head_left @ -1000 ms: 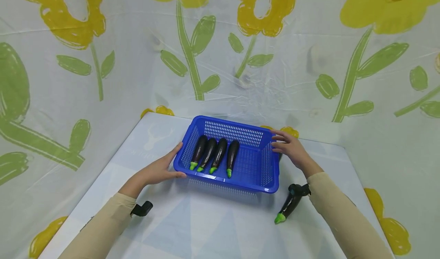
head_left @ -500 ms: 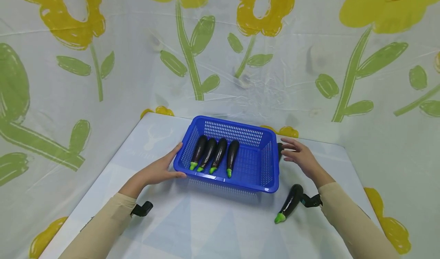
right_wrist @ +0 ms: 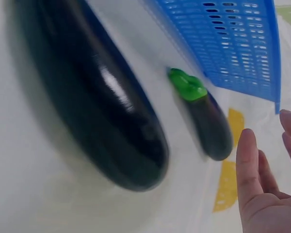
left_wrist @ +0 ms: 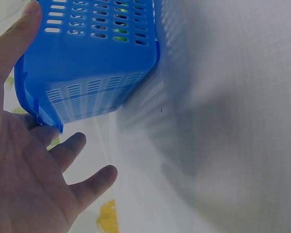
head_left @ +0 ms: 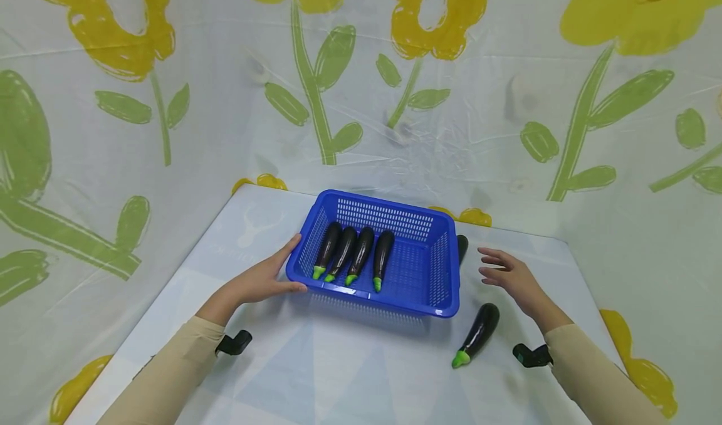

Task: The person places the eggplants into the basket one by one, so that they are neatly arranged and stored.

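Note:
A blue plastic basket [head_left: 420, 256] stands on the table, with several dark eggplants [head_left: 359, 256] side by side in its left part, green stem ends toward the front. My left hand [head_left: 256, 281] rests at its front left corner; in the left wrist view the thumb lies on one side and fairly straight fingers [left_wrist: 68, 151] touch the rim. My right hand [head_left: 516, 281] hovers right of the basket, fingers apart, holding nothing. One eggplant [head_left: 478, 332] lies on the table in front of that hand. Another eggplant [right_wrist: 211, 126] lies close beside the basket's right wall, partly hidden in the head view.
The pale patterned table [head_left: 271, 381] runs up to a flower-printed curtain [head_left: 479, 130] behind it and at both sides. A small black camera [head_left: 530, 355] sits at the right wrist, another black camera [head_left: 234, 342] at the left.
My right hand has left the basket's right rim and moved right and toward me, uncovering the eggplant beside the wall. The left hand and basket have stayed put.

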`<state>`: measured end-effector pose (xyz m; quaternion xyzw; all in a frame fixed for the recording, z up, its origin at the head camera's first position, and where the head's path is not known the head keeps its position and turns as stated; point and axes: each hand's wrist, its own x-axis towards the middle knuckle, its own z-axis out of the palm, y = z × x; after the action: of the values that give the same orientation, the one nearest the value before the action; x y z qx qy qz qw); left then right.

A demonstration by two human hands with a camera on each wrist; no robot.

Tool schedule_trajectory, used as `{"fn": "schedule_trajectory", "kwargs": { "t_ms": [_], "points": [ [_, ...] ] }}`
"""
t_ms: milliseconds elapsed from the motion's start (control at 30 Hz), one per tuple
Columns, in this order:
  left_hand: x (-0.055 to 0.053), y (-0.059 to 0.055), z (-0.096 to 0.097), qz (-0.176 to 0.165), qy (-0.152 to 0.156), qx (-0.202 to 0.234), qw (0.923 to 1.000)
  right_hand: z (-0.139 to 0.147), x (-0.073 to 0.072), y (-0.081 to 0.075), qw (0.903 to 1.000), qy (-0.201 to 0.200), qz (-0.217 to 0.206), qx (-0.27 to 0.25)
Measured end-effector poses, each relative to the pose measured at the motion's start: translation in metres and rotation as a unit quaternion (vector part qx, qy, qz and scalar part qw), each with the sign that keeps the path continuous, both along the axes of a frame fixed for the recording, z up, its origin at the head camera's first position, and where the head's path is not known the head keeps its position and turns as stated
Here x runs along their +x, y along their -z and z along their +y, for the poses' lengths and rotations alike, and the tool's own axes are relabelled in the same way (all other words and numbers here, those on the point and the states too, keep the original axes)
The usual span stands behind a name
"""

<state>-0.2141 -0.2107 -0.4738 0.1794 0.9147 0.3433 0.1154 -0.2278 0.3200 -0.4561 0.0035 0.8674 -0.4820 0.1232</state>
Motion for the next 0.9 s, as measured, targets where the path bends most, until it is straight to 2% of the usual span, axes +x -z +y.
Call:
{"fn": "schedule_trajectory", "kwargs": {
  "t_ms": [233,500,733,900],
  "points": [
    [0.0,0.0,0.0,-0.003,-0.003,-0.003,1.0,0.005,0.018,0.007,0.9998,0.01,-0.001,0.016],
    [0.0,0.0,0.001,-0.003,-0.003,-0.004,1.0,0.009,0.034,0.013,0.9975,0.022,-0.008,0.066],
    [0.001,-0.002,0.003,-0.004,-0.007,-0.008,0.9999,0.011,0.047,0.013,0.9969,0.035,-0.035,0.062],
    [0.001,-0.001,0.003,0.0,-0.006,-0.007,1.0,0.013,0.056,0.017,0.9952,0.041,-0.072,0.052]
  ]
}}
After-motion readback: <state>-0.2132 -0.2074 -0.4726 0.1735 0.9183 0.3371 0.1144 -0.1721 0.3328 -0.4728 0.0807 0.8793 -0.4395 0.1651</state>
